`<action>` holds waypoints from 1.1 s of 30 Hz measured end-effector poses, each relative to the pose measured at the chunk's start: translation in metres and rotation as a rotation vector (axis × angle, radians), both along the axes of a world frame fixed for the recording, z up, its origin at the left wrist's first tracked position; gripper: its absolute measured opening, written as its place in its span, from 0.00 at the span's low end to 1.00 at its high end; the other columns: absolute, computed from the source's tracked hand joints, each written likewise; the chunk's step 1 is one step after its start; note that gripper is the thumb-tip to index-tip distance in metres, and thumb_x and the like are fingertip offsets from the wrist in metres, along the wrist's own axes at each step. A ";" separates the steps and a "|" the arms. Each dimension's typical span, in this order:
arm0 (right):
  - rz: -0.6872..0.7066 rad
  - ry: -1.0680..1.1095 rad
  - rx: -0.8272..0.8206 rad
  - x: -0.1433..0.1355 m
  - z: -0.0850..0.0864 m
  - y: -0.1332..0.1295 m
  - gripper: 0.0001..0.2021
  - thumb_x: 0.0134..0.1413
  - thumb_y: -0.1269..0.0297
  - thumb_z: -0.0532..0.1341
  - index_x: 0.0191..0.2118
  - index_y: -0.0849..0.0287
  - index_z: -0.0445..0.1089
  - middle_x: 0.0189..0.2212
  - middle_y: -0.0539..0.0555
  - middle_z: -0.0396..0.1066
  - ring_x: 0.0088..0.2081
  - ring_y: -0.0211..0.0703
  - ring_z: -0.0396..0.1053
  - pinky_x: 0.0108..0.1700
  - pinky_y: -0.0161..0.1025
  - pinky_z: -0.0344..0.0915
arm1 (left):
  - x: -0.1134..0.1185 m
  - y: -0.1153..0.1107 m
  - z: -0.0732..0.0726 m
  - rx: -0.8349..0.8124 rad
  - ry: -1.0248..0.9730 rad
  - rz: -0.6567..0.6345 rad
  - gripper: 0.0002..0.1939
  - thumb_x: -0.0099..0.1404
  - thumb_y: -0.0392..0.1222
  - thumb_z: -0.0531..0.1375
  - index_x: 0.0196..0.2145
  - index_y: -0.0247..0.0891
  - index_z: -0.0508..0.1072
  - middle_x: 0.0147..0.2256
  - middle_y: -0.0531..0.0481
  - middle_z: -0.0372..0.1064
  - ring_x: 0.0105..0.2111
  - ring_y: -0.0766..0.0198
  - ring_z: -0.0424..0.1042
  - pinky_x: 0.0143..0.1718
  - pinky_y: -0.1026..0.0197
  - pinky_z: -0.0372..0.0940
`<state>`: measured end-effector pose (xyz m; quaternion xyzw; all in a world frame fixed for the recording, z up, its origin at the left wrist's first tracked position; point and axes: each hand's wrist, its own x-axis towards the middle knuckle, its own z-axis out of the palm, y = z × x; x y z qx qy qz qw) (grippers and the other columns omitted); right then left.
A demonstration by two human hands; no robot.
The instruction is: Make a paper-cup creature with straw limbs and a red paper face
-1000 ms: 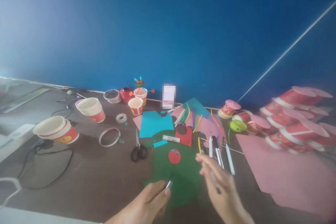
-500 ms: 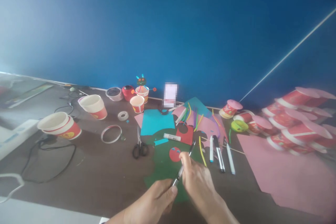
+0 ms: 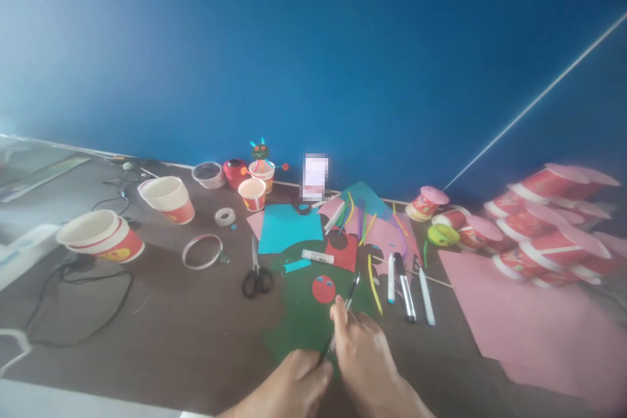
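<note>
A slim pen (image 3: 351, 290) with its tip pointing away from me is gripped by both hands. My right hand (image 3: 365, 346) has its fingers closed around the pen's middle. At the near end, my left hand (image 3: 298, 375) pinches the pen between thumb and fingers. Just beyond my hands lies a red paper circle (image 3: 323, 289) with two small blue pieces on it. It rests on green paper (image 3: 298, 320). A glue stick (image 3: 317, 257), a blue paper strip (image 3: 296, 266) and red paper with a round cut-out (image 3: 345, 255) lie farther back.
Black-handled scissors (image 3: 257, 277) and a tape ring (image 3: 202, 252) are on the left. Paper cups (image 3: 105, 235) stand farther left. Markers (image 3: 405, 287), yellow pipe cleaner (image 3: 375, 284) and pink sheets (image 3: 529, 326) lie right, near stacked red cups (image 3: 543, 235). A cup figure (image 3: 262, 166) stands by the wall.
Both hands and the pen have moved slightly down, closer to me. The pen tip is lower than before. The whole view has shifted slightly, and both hands still hold the pen.
</note>
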<state>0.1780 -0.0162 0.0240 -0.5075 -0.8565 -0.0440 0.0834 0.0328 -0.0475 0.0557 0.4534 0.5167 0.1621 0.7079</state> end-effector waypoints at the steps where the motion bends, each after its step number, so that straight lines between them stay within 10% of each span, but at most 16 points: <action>1: -0.017 -0.020 -0.025 0.000 -0.001 -0.001 0.20 0.41 0.87 0.53 0.43 0.66 0.61 0.29 0.58 0.75 0.27 0.46 0.73 0.29 0.38 0.63 | 0.001 -0.001 -0.002 -0.022 -0.006 0.005 0.23 0.58 0.62 0.49 0.20 0.40 0.53 0.17 0.60 0.46 0.18 0.71 0.45 0.20 0.63 0.42; 8: -0.050 0.040 -0.142 -0.003 0.009 -0.002 0.15 0.42 0.85 0.52 0.36 0.62 0.63 0.25 0.56 0.73 0.24 0.47 0.72 0.27 0.38 0.63 | -0.005 0.003 0.002 0.085 0.027 -0.103 0.23 0.61 0.61 0.45 0.21 0.40 0.54 0.18 0.57 0.50 0.19 0.69 0.50 0.21 0.64 0.49; 18: -0.133 1.123 -0.223 0.038 0.005 0.035 0.19 0.64 0.61 0.41 0.40 0.60 0.67 0.20 0.50 0.69 0.24 0.40 0.69 0.38 0.40 0.65 | -0.014 0.032 -0.027 1.053 0.587 -0.403 0.39 0.50 0.70 0.54 0.48 0.36 0.67 0.47 0.38 0.64 0.47 0.46 0.61 0.50 0.46 0.55; 33: -0.237 1.373 -0.236 0.025 -0.048 0.064 0.15 0.60 0.55 0.50 0.36 0.61 0.67 0.25 0.55 0.74 0.29 0.46 0.74 0.33 0.40 0.69 | -0.005 0.050 -0.059 1.093 0.723 -0.482 0.47 0.51 0.69 0.54 0.59 0.34 0.54 0.56 0.36 0.54 0.57 0.44 0.50 0.59 0.39 0.39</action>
